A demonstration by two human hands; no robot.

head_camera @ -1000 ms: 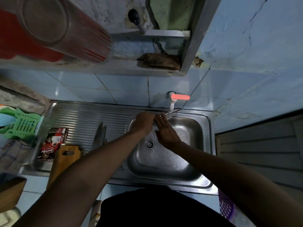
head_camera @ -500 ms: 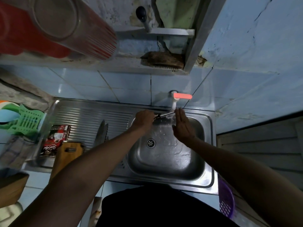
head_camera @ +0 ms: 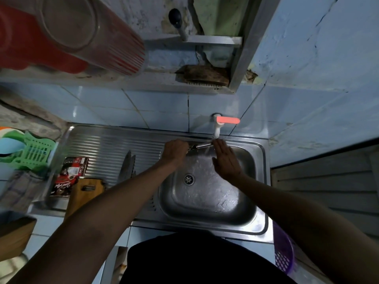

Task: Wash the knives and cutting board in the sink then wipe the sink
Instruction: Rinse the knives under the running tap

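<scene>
One knife (head_camera: 200,145) is in my left grip (head_camera: 174,152), fingers curled round its handle, blade lying sideways toward the tap (head_camera: 217,130) over the sink (head_camera: 207,201). My right hand (head_camera: 225,160), flat and empty, touches its tip, nearer the stream.

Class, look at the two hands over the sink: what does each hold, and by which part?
The left hand grips a knife by its handle end, the blade under the tap. The right hand is flat and holds nothing.
</scene>
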